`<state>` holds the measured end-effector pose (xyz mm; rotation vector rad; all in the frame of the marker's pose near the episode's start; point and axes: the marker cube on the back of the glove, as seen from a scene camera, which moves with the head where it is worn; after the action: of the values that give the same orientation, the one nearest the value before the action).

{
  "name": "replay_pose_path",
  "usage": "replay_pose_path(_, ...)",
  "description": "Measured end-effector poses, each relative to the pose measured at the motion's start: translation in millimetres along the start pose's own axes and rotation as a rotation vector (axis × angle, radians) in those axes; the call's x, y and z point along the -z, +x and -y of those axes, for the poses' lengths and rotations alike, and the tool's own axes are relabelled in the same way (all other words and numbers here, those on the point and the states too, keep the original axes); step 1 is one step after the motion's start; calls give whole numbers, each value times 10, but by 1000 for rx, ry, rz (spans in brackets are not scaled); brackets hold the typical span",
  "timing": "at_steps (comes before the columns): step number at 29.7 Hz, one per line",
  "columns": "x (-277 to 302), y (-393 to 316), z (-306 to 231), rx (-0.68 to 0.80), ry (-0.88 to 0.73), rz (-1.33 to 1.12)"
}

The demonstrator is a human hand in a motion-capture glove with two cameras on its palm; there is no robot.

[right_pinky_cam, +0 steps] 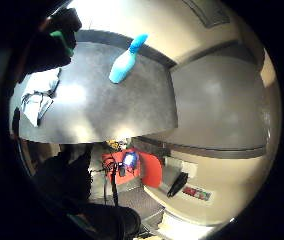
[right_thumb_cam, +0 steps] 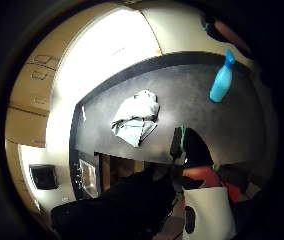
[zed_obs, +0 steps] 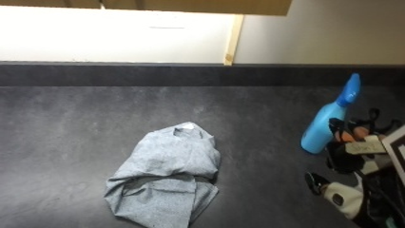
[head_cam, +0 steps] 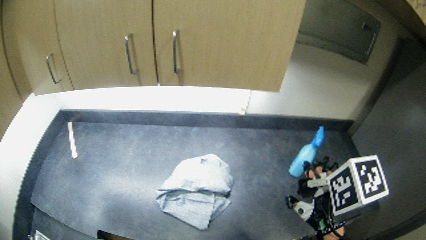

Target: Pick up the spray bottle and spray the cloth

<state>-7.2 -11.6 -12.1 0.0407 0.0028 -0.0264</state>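
The spray bottle (zed_obs: pixel 328 124), blue with a darker blue trigger head, stands upright on a dark speckled counter (zed_obs: pixel 76 133), just beyond the gloved right hand (zed_obs: pixel 354 152), whose fingertips sit close beside the bottle's lower body; whether they touch it cannot be told, and the hand has hold of nothing that can be seen, its fingers loosely bent. A crumpled grey cloth (zed_obs: pixel 166 178) lies well away from the hand, on the far side of it from the bottle, with bare counter between. A raised dark lip runs along the back of the counter under a pale wall. In the wide outside view, the same bottle (head_cam: pixel 305 152) stands just ahead of the hand (head_cam: pixel 313 185), near the counter's end, while the cloth (head_cam: pixel 194 189) sits mid-counter below a row of wooden cabinets (head_cam: pixel 166 40) with metal handles; a pale strip (head_cam: pixel 71 140) lies on the counter far beyond the cloth. From the little-finger side of the palm, the bottle (right_pinky_cam: pixel 126 60) shows alone on open counter, the cloth (right_pinky_cam: pixel 37 97) farther off by the edge, and a red object (right_pinky_cam: pixel 149 167) on the floor below. From the thumb side, cloth (right_thumb_cam: pixel 136 117) and bottle (right_thumb_cam: pixel 222 79) stand well apart, nothing between them.
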Motion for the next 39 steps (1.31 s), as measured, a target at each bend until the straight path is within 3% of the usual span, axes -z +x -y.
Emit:
replay_pose_path(11, 199, -263, 277, 102, 46, -16)
replay_pose_path(22, 77, -392, 327, 113, 31, 52)
replay_pose_path(29, -230, -357, 231, -45, 102, 446)
replay_pose_path(36, -643, -385, 155, -314, 290, 1131)
replay_pose_path(39, -816, -394, 90, -436, 323, 1305)
